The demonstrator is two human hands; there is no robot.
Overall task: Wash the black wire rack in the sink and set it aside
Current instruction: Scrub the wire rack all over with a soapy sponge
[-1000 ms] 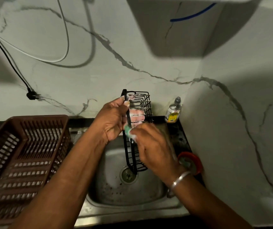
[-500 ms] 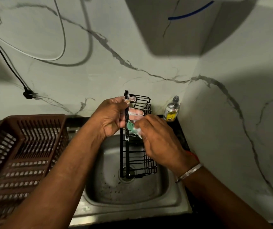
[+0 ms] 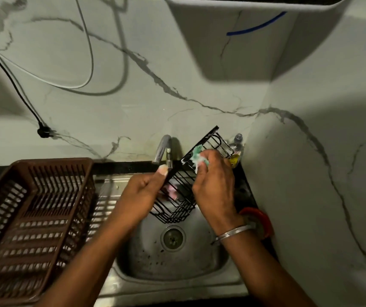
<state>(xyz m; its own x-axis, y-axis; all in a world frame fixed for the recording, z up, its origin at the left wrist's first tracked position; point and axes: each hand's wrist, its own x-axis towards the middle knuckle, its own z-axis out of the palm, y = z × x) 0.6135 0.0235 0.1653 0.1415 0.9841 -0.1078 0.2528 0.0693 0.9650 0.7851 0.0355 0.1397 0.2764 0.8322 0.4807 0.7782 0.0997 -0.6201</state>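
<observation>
Grips black wire rack [image 3: 178, 207], tilted above the sink [image 3: 177, 269], in curled left hand [image 3: 142, 193] fingers; presses soapy green scrubber [image 3: 197, 152], clutched in right hand [image 3: 213, 185] fingers, against its upper edge.

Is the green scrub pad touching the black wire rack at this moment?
Touching. The head view shows the right hand pressing the green scrub pad directly against the black wire rack at its upper edge bar.
</observation>
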